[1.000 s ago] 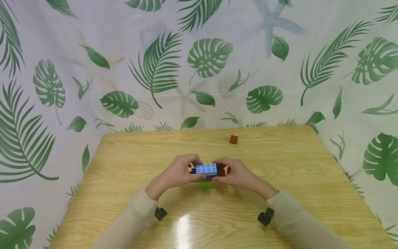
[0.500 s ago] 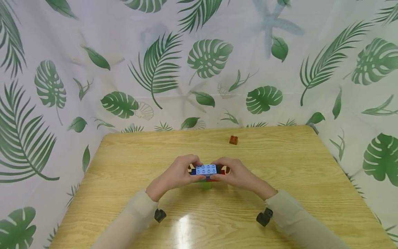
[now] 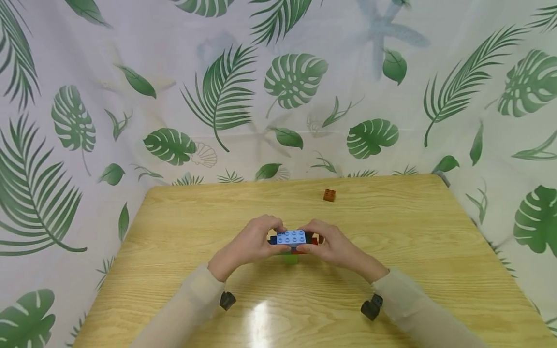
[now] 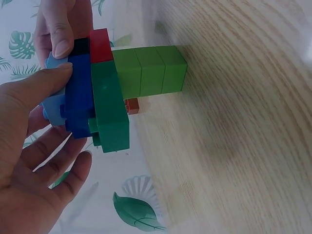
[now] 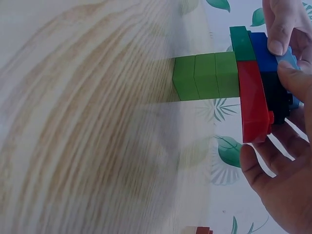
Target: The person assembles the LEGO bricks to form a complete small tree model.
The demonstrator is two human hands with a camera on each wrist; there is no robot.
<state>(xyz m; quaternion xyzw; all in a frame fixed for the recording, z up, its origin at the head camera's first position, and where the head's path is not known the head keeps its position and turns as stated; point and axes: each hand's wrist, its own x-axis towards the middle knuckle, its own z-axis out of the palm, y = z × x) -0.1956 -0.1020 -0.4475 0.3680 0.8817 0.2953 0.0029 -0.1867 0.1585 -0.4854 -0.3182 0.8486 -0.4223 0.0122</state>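
Observation:
A light blue building brick with studs point(image 3: 291, 237) tops a stack of toy bricks. My left hand point(image 3: 249, 242) pinches its left end, thumb in front and fingers behind. From the other side my right hand point(image 3: 334, 245) holds the right end the same way. Below it lie a dark blue brick point(image 4: 79, 97) and a black brick point(image 5: 274, 92). Under those come a dark green brick point(image 4: 111, 105) and a red brick point(image 5: 253, 102). A column of light green blocks point(image 5: 207, 76) stands upright on the table beneath them all.
A small brown-orange brick point(image 3: 329, 195) lies near the back edge of the wooden table point(image 3: 196, 208). Behind the table hangs a white cloth point(image 3: 243, 159) printed with green leaves. Dark wrist cameras sit below both cuffs.
The light blue brick has straightened slightly between the fingers. Both hands keep their hold in nearly the same place, and the head view has shifted a little.

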